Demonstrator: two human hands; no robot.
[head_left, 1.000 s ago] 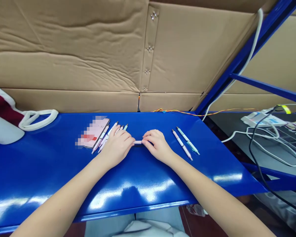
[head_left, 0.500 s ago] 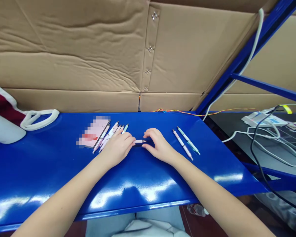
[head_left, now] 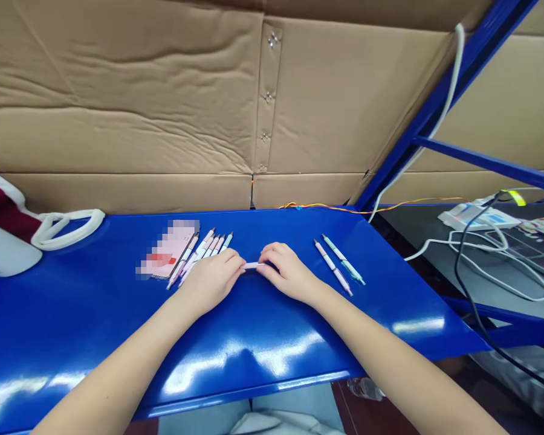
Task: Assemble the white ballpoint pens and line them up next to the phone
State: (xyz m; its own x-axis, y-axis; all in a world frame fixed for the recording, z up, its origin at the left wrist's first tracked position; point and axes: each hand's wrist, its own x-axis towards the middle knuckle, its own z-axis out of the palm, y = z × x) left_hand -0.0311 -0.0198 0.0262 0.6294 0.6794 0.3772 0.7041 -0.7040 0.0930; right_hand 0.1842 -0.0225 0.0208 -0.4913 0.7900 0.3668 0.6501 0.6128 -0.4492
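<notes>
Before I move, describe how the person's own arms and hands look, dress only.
The left forearm and right forearm are bare, with no sleeve in view. The left hand and right hand show no glove, watch or bracelet. A small spot marks the left forearm.

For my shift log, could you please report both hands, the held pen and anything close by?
Left hand, right hand: both pinching one pale pen. Pen crosswise between them. Pen cluster partly hidden behind left hand.
</notes>
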